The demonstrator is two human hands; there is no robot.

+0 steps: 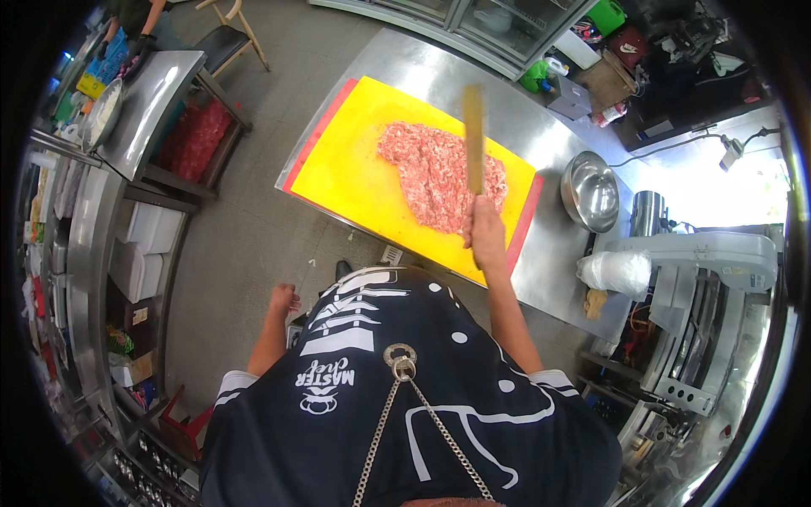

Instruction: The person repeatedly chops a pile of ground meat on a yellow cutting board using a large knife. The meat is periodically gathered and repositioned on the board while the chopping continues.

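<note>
My right hand (488,234) grips the handle of a broad-bladed kitchen knife (474,136), blurred, its blade pointing away from me over the minced meat. The blade looks yellowish; whether it touches the meat I cannot tell. A flat, uneven mound of pink minced meat (431,174) spreads across the right half of a yellow cutting board (342,152). Beneath it, a red board (529,212) shows at both ends. My left hand (286,299) hangs at my side, away from the table, its fingers curled with nothing visible in them.
The boards lie on a stainless steel table (393,57). To their right are a steel bowl (590,192), a plastic-wrapped bundle (614,274) and a grey machine (703,253). Another person's arm (151,18) reaches in at the upper left, near a steel counter (155,95) and a chair (225,47).
</note>
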